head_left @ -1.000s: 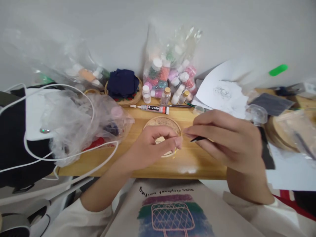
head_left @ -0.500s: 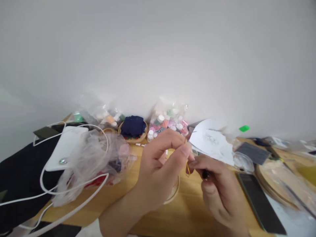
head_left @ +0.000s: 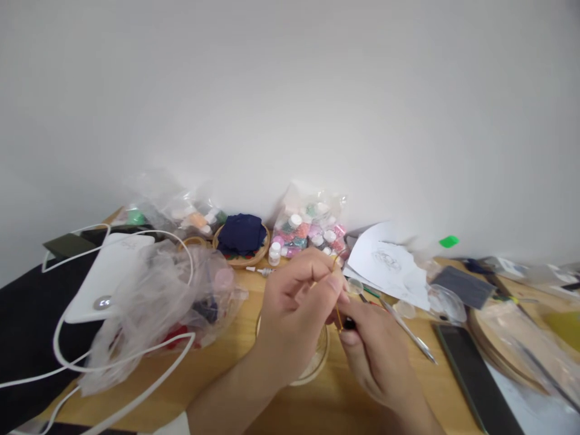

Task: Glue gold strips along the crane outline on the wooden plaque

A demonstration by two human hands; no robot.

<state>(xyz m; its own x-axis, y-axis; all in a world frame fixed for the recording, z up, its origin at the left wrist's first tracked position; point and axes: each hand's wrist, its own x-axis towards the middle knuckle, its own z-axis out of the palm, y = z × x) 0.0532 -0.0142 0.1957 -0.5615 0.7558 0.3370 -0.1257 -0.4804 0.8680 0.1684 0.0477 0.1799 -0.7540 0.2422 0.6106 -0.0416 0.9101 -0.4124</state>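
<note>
My left hand [head_left: 294,317] is closed, thumb and forefinger pinching a yellow thread [head_left: 338,317] that shows above and below the fingertips. Close against it, my right hand [head_left: 378,353] is closed around a small black object [head_left: 348,324], mostly hidden by the fingers. The thread's lower end meets the right thumb and forefinger. Whether a needle is in either pinch I cannot tell. Below both hands a round, pale-rimmed hoop [head_left: 310,379] lies on the wooden table [head_left: 362,408], largely covered by my left hand.
To the left are a crumpled plastic bag [head_left: 149,308], a white device [head_left: 106,275] and white cables. Bagged bead bottles [head_left: 310,226] and folded navy cloth [head_left: 242,234] stand by the wall. Rightward lie a paper drawing [head_left: 387,263], a silver pen [head_left: 412,335] and a phone [head_left: 475,377].
My right hand has moved left, up against my left hand. The silver pen and more of the hoop have come into sight. The view has shifted slightly.
</note>
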